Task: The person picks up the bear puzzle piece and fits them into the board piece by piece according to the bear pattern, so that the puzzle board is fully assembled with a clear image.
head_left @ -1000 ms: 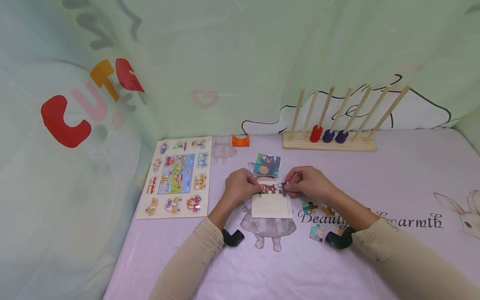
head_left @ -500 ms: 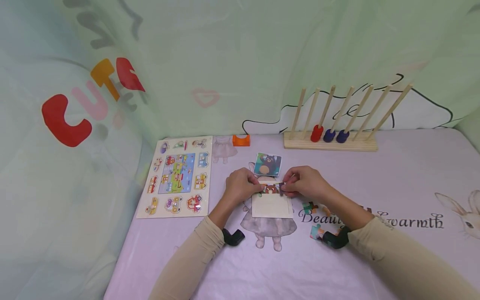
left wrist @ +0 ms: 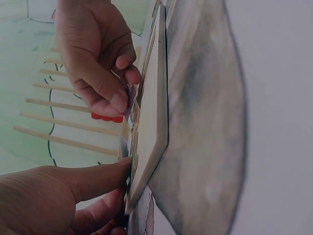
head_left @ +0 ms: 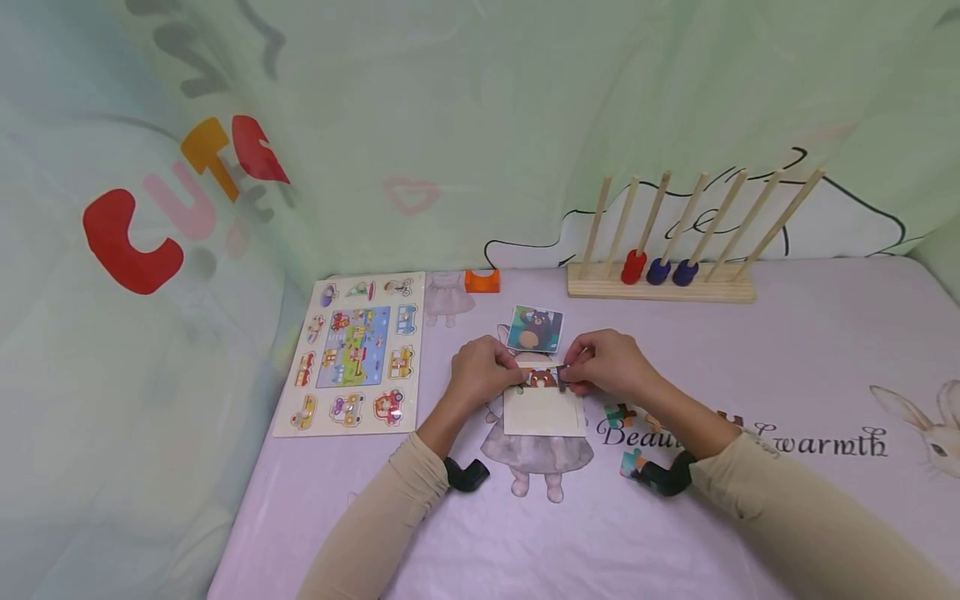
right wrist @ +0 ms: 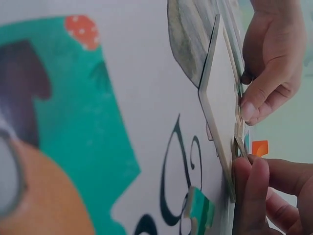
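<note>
A pale wooden puzzle tray (head_left: pixel 543 415) lies in front of the person, with a row of pieces showing a brown bear's face (head_left: pixel 542 379) along its far edge. At the tray's far left corner, the left hand (head_left: pixel 480 371) grips the edge, thumb on top. My right hand (head_left: pixel 611 365) pinches a dark puzzle piece (head_left: pixel 562 382) at the far right corner, beside the bear piece. In the right wrist view this piece (right wrist: pixel 240 146) is tilted up from the tray (right wrist: pixel 219 93). Fingers cover part of both corners.
A bear picture card (head_left: pixel 535 329) lies just beyond the tray. Loose puzzle pieces (head_left: pixel 632 463) are scattered to the right, partly under the right arm. A vehicle puzzle board (head_left: pixel 405 400) lies left, an orange block (head_left: pixel 482 282) and a wooden peg rack (head_left: pixel 660 290) at the back.
My right hand has shifted slightly left with the dark piece, and the gap between it and the bear piece has narrowed. The left hand has stayed at its corner.
</note>
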Motion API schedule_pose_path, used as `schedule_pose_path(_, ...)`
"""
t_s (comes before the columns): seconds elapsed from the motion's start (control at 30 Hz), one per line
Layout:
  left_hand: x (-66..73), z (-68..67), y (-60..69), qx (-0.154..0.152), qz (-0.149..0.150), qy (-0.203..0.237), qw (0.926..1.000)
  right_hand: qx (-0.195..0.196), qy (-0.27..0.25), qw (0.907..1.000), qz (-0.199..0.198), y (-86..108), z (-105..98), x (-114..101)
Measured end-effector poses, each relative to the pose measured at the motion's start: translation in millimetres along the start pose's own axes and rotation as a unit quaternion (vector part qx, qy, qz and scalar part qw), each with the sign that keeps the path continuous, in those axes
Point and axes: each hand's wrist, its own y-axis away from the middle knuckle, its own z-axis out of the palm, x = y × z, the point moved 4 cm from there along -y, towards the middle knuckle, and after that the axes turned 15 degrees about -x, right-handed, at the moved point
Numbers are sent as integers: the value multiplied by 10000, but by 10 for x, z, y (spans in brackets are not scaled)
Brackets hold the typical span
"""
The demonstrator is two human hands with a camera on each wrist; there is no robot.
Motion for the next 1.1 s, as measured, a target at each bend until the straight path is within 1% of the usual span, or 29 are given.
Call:
schedule_pose_path(0.17,-2,1,-6,-18,8,22,10000,111,339,9994,-4,-1,-5,-16)
schedule_pose_path(0.37,12,-1,4,-15,6,60,10000,148,487,9987,-42,-6,-11,-37)
schedule_pose_path(0.47,20,5,25,54,-7,16,10000,121,506,9986,8,-13,-11,-32)
schedule_pose_path(0.5,28,7,34,89,-1,-71,9999,107,497,9987,35,-15,-12,-29)
schedule_pose_path(0.57,52,10,52,189,38,-383,9991,52,490,9987,106,-19,-17,-18)
schedule_pose_path(0.7,149,6,88,341,251,-1077,9933,-134,524,9983,236,-15,-43,-11)
schedule_pose_path(0.77,202,16,97,265,383,-1159,9922,-262,534,9978,278,-16,-59,-11)
schedule_pose_path(0.83,242,42,88,80,484,-1027,9935,-385,525,9975,280,-20,-72,-16)
schedule_pose_path(0.9,270,78,67,-113,502,-916,9945,-483,518,9971,290,-27,-82,-16)
schedule_pose_path(1.0,294,125,23,-259,376,-924,9947,-551,537,9965,325,-37,-90,-12)
schedule_pose_path(1.1,313,132,-9,-232,156,-1033,9943,-535,598,9962,349,-43,-89,-6)
